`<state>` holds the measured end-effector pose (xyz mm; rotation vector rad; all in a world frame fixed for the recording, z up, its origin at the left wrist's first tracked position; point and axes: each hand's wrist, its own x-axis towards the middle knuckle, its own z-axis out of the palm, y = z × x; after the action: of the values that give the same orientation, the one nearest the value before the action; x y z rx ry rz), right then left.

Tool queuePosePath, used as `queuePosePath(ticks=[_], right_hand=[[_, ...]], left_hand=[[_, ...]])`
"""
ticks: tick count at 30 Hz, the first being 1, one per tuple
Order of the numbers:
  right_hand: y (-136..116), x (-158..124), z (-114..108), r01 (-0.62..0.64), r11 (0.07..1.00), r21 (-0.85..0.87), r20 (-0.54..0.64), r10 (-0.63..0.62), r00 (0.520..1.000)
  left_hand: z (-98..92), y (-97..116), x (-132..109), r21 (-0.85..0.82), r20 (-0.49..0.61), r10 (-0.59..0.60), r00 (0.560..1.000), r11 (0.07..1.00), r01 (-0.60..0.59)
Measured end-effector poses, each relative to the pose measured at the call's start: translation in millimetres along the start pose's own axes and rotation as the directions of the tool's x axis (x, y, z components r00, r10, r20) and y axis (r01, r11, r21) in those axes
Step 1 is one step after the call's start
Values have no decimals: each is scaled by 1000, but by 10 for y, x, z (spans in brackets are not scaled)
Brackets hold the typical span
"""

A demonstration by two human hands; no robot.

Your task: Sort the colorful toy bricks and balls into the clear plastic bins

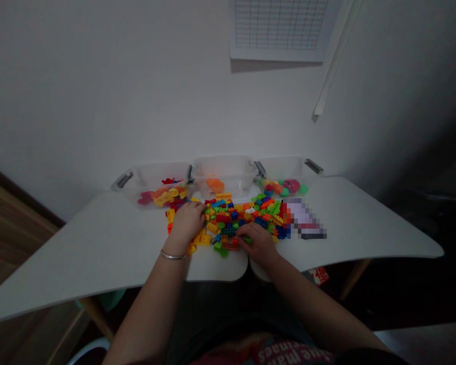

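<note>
A heap of small plastic building bricks [243, 215] in red, yellow, green, blue and orange lies on the white table [99, 243] in front of me. My left hand [188, 223], with a thin bangle at the wrist, rests knuckles-up on the left edge of the heap, fingers curled over bricks. My right hand [256, 242] lies at the heap's near edge, fingers bent down onto the bricks beside an orange piece [230, 245]. What either hand grips is hidden under the fingers.
Three clear plastic tubs stand along the wall: the left tub [152, 185] holds red and yellow pieces, the middle tub [222, 175] orange ones, the right tub [285, 177] green and pink ones. A blurred flat item [306, 220] lies right of the heap.
</note>
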<state>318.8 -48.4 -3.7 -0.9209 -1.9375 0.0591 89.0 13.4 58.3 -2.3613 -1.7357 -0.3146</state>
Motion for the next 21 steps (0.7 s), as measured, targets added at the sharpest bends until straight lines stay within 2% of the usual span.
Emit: queuePosePath(ticks=[7,21], right_hand=[[0,-6,13,-13,1000,-7,9,13,1000],[-28,12,-11,-7,1000,-10,13,8,1000]], left_hand=[[51,25,-48,55,-22,-95,995,994,96],[142,-40,-76,30,-54,-126,991,991,128]])
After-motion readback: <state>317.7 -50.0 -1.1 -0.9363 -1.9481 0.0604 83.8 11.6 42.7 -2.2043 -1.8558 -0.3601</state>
